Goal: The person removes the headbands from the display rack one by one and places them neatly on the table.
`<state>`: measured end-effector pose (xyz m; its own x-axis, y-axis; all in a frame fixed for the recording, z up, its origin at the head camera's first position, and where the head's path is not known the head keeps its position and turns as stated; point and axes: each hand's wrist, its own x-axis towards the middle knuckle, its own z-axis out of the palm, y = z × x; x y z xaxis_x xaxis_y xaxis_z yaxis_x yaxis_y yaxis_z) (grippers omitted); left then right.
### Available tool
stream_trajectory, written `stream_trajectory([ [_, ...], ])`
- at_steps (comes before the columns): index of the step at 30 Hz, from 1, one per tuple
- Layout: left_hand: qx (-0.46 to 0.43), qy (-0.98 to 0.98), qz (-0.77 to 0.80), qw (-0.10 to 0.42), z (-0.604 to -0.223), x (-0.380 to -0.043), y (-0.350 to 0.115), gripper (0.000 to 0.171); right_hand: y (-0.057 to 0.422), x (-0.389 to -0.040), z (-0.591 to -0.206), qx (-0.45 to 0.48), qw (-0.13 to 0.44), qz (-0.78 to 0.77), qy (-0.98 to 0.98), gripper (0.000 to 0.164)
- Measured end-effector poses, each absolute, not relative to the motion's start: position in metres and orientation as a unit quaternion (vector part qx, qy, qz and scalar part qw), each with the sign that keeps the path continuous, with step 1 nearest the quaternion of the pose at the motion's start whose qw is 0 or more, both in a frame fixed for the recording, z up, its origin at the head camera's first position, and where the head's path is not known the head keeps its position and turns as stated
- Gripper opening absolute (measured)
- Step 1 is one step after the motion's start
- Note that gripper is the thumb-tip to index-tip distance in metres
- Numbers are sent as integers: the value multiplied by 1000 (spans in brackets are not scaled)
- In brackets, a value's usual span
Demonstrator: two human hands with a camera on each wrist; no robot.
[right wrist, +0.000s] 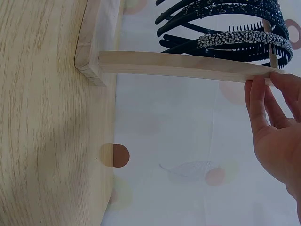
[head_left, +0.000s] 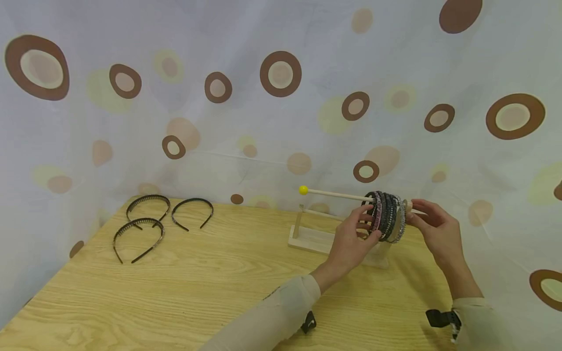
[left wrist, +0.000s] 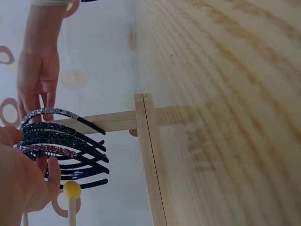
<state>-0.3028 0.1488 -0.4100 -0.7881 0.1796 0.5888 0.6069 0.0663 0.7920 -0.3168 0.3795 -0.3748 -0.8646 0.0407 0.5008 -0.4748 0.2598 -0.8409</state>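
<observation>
Several dark headbands [head_left: 386,217], some glittering silver and one pinkish, hang bunched on a thin wooden rod [head_left: 338,195] with a yellow ball [head_left: 303,190] at its end. My left hand [head_left: 349,243] holds the bunch from its near left side, fingers curled in at the bands. To the right, my right hand [head_left: 441,236] pinches the top end of the stand's wooden post [right wrist: 174,64] between thumb and fingers. In the left wrist view the bands' loose tips [left wrist: 106,160] point toward the table. The stand's pale wooden base [head_left: 313,240] sits on the table, partly hidden by my left hand.
Three more dark headbands lie at the table's back left: one at the rear [head_left: 148,196], one in front [head_left: 131,223], one to their right [head_left: 192,200]. A short upright [head_left: 298,222] rises from the base's left end. A spotted curtain [head_left: 246,122] hangs behind the table [head_left: 189,292].
</observation>
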Motion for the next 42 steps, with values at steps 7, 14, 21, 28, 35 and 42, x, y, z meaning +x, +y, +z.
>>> stream_trajectory([
  [7, -278, -708, -625, 178, -410, -302, 149, 54, 377, -319, -374, 142, 213, 593, -763, 46],
  [14, -275, -710, -616, 200, -406, -301, 146, 49, 375, -320, -373, 132, 209, 591, -768, 46],
  [21, -265, -724, -603, 207, -404, -301, 144, 49, 375, -318, -372, 135, 209, 590, -768, 46],
  [28, -269, -712, -614, 211, -406, -303, 140, 50, 375, -317, -374, 122, 214, 566, -787, 48],
  [35, -269, -695, -632, 211, -403, -303, 136, 49, 376, -316, -378, 123, 209, 577, -780, 47],
  [42, -281, -689, -624, 238, -393, -305, 131, 49, 377, -316, -376, 123, 219, 565, -786, 48],
])
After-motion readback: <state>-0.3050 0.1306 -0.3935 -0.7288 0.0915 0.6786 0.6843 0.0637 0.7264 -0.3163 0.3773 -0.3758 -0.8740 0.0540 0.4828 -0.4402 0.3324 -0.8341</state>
